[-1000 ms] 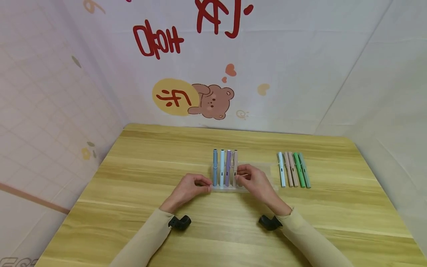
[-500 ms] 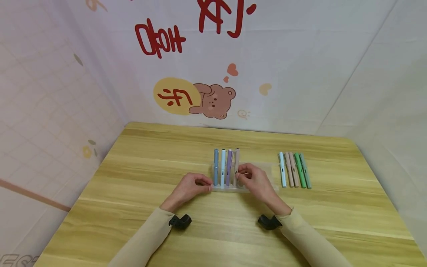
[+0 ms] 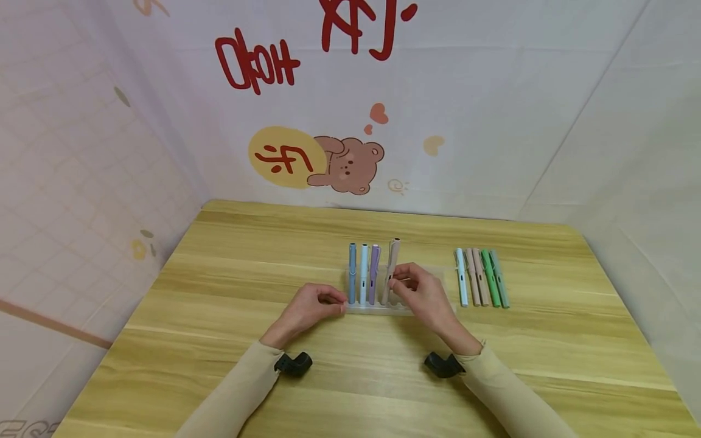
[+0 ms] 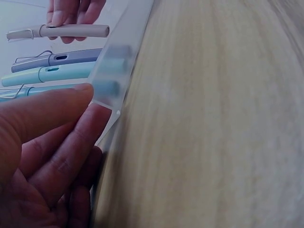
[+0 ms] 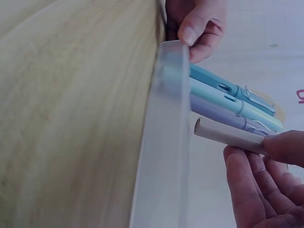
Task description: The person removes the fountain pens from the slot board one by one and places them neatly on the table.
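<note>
Thumb and fingers of my right hand [image 3: 424, 295] pinch a beige-pink pen [image 3: 392, 261], which leans slightly right. Its bottom end shows free of the clear pen stand [image 5: 161, 166] in the right wrist view. Three pens stand upright in the stand's left part: a blue pen [image 3: 352, 274], a light blue pen [image 3: 364, 274] and a purple pen [image 3: 374, 274]. My left hand [image 3: 312, 307] grips the stand's left end; in the left wrist view its thumb [image 4: 71, 102] lies along the corner.
Right of the stand lie several pens in a row on the wooden table [image 3: 246, 243]: a light blue pen [image 3: 462, 277], two pinkish-brown pens [image 3: 476, 277], a green pen [image 3: 490, 278] and a grey-green pen [image 3: 500, 278]. A printed cloth wall [image 3: 465, 121] rises behind the table.
My right hand has raised the beige-pink pen out of its place in the stand, and its top has tilted right. The left hand stays at the stand's end.
</note>
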Demonstrator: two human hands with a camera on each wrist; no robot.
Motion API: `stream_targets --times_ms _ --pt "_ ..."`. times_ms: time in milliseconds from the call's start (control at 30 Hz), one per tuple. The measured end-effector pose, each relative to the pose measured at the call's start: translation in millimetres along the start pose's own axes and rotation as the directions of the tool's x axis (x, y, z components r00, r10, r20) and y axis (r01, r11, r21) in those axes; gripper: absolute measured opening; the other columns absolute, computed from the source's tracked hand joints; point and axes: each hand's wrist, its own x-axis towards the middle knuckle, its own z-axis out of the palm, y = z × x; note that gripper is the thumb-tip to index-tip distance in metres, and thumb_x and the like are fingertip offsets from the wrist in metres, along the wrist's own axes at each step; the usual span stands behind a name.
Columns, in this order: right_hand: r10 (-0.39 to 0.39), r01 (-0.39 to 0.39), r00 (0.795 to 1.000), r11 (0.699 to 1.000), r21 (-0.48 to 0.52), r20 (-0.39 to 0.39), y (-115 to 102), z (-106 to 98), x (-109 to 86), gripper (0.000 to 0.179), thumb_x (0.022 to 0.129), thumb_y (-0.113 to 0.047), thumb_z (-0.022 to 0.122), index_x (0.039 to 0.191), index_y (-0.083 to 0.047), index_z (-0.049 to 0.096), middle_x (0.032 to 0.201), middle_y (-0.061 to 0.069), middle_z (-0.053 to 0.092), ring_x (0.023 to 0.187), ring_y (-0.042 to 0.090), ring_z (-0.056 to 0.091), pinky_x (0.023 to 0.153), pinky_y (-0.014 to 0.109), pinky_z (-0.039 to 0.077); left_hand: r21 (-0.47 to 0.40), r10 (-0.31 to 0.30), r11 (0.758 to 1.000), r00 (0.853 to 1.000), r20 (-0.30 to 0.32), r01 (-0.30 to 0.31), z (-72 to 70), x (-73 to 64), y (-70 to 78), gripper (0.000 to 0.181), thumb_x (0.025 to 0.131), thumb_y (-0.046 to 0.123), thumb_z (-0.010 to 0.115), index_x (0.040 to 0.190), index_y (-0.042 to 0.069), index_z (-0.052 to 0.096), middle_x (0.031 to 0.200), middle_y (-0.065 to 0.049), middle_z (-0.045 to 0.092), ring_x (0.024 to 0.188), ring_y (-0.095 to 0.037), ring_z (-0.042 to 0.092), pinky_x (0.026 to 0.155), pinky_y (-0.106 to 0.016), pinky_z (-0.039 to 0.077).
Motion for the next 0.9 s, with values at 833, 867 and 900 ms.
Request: stream_targets --times_ms 833,867,900 --pt "-0.058 0.060 0.996 0.998 0.028 -0.068 -12.1 -23.2 -13.1 0.020 0.100 -0.016 0.071 0.116 -0.003 0.069 0.107 0.010 0.074 0.095 0.022 0.072 0.081 0.024 0.055 -0.001 0.005 1.000 1.000 -0.004 -0.005 0.2 0.4 -1.9 0.014 0.093 0.014 0.078 0.106 0.008 0.079 0.098 -0.001 0.076 0.092 -0.015 0.067 0.085 -0.033 0.051" --pt "-0.061 0.063 0.996 0.998 0.032 -0.068 -12.2 -24.4 -13.6 0.020 0.100 -0.016 0.071 0.116 -0.003 0.069 0.107 0.010 0.074 0.095 0.022 0.072 0.081 0.024 0.055 -0.001 0.005 1.000 1.000 -0.004 -0.005 0.2 0.3 -1.9 0.015 0.093 0.014 0.078 0.106 0.007 0.079 0.099 -0.001 0.076 0.092 -0.015 0.067 0.085 -0.033 0.051" --pt "-0.062 0.065 0.996 0.997 0.033 -0.068 -12.3 -25.7 -14.1 0.021 0.100 -0.016 0.070 0.116 -0.003 0.069 0.107 0.010 0.074 0.095 0.022 0.071 0.081 0.024 0.055 -0.002 0.008 1.000 1.000 -0.005 -0.008 0.3 0.3 -2.1 0.015 0.093 0.014 0.078 0.106 0.007 0.079 0.099 -0.001 0.076 0.092 -0.015 0.067 0.085 -0.033 0.051"
